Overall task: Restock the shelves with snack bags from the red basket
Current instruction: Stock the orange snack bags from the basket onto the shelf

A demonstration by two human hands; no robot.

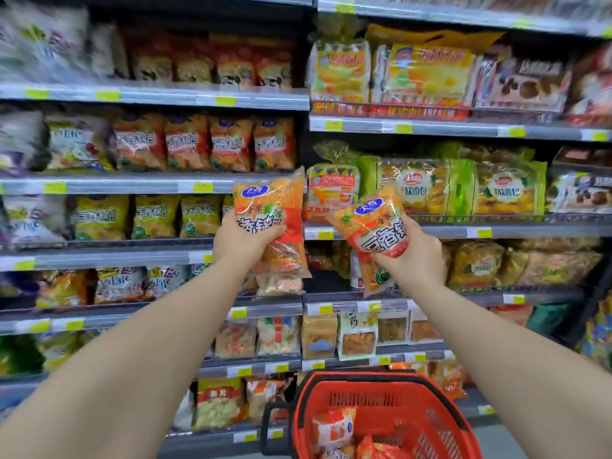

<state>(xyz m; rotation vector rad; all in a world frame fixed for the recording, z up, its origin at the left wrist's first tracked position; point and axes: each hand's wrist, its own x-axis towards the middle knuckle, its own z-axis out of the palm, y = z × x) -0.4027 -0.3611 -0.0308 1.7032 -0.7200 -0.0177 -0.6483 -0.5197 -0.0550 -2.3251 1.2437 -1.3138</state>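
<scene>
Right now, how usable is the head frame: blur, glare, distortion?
Head view: left bag and right bag, gripped by the left hand and right hand, are sharp, print legible. Head view: upper-left packs smear with blur. Head view: shelf rails bow, wide-angle distortion. Head view: small glints on bag plastic; red basket fairly crisp.

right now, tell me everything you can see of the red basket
The red basket looks like hard plastic, with slotted walls and a thick rim. A black handle shows on the view's left. It stands upright and open at the bottom of the view, before the lower shelves, its near part cut off. Orange-red snack bags lie inside. Neither the left hand nor the right hand touches it.
</scene>
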